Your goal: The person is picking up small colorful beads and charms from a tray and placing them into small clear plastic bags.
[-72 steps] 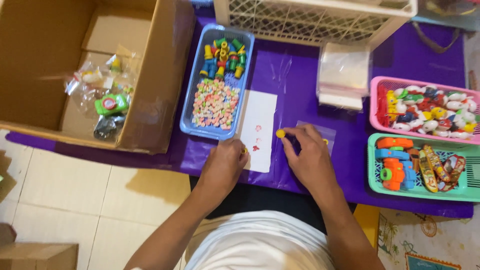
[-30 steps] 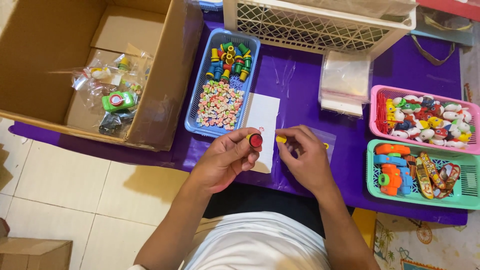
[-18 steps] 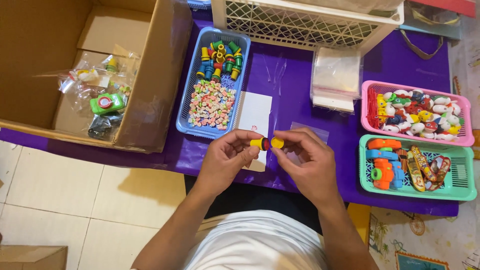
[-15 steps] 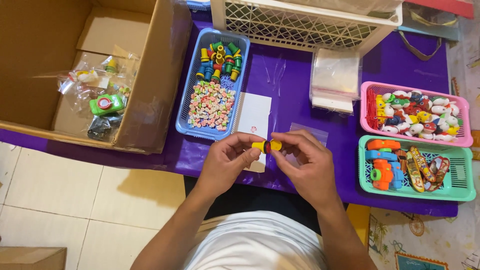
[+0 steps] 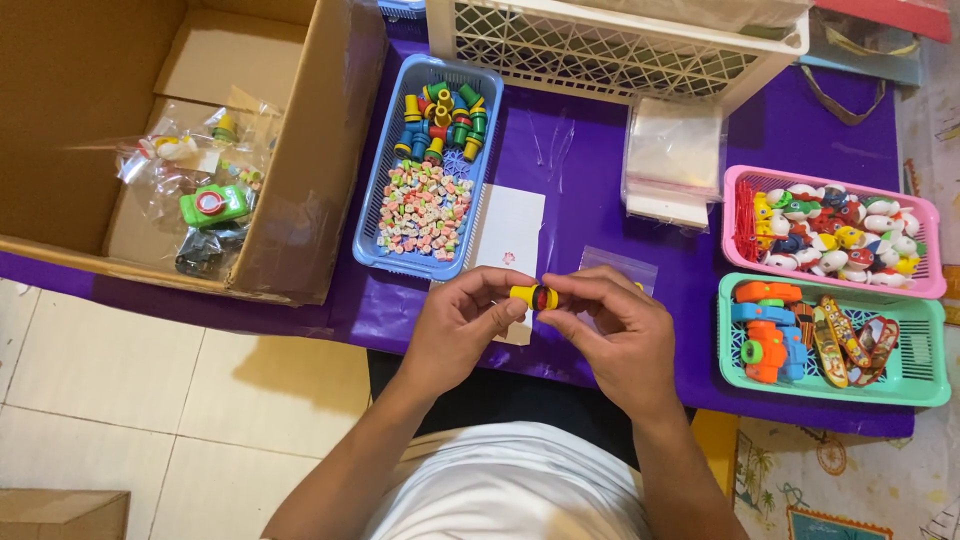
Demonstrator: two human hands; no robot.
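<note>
A small yellow cylinder toy with a red and dark end is pinched between the fingertips of both hands, above the near edge of the purple-covered table. My left hand grips its yellow end. My right hand grips its other end. Beneath my right hand lies a small clear plastic bag. A white card lies flat just beyond my left hand.
A blue tray holds coloured cylinders and small candy-like pieces. A pink tray and a green tray of toys sit at right. A stack of clear bags, a white basket and an open cardboard box are behind and left.
My left hand picked a small piece off the table and came in to meet my right hand. Both hands now hold the yellow toy together, nearer my body.
</note>
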